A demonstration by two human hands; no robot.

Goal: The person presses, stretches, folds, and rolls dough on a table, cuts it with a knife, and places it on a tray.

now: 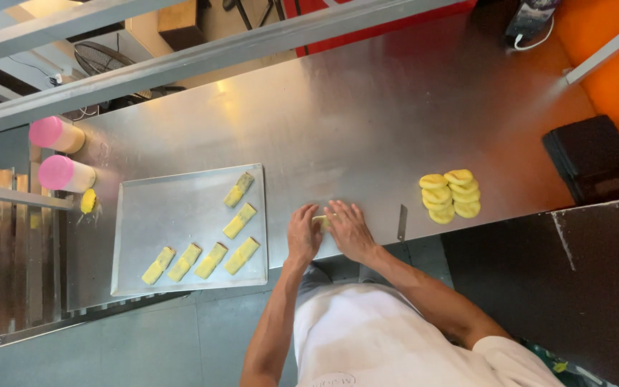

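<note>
Both the left hand point(304, 235) and the right hand point(349, 229) grip a yellow dough piece point(319, 221) flat on the steel surface point(367, 122), so even, light finger pressure should give a strip matching those on the tray point(180, 197).

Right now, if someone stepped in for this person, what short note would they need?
Left hand and right hand together press a small yellow dough piece on the steel table.
Done: six folded yellow strips lie on the metal tray to the left.
Left: a pile of yellow dough rounds waits to the right, with a scraper beside the hands.
</note>
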